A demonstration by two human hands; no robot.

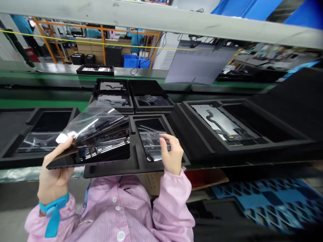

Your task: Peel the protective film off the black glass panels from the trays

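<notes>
My left hand (57, 171) is closed on the left edge of a glossy black screen panel (106, 144), tilted above a black foam tray (136, 169). A clear film (88, 117) stands lifted off the panel's upper side, its white tab (63, 137) by my left thumb. My right hand (173, 151) hovers over the tray's right compartment, fingers bent, with a gap between thumb and fingers and nothing visible in it. Below it lies another dark panel (151, 134) under wrinkled clear film. Whether my right fingertips touch that film, I cannot tell.
Left stands another foam tray (75, 114) with a film-covered panel. On the right, a stacked tray (224, 148) holds a silver-backed panel with a flex cable (214, 117). Further trays (131, 95) sit behind. A grey shelf beam (161, 16) crosses above, and a translucent sheet (196, 64) hangs down.
</notes>
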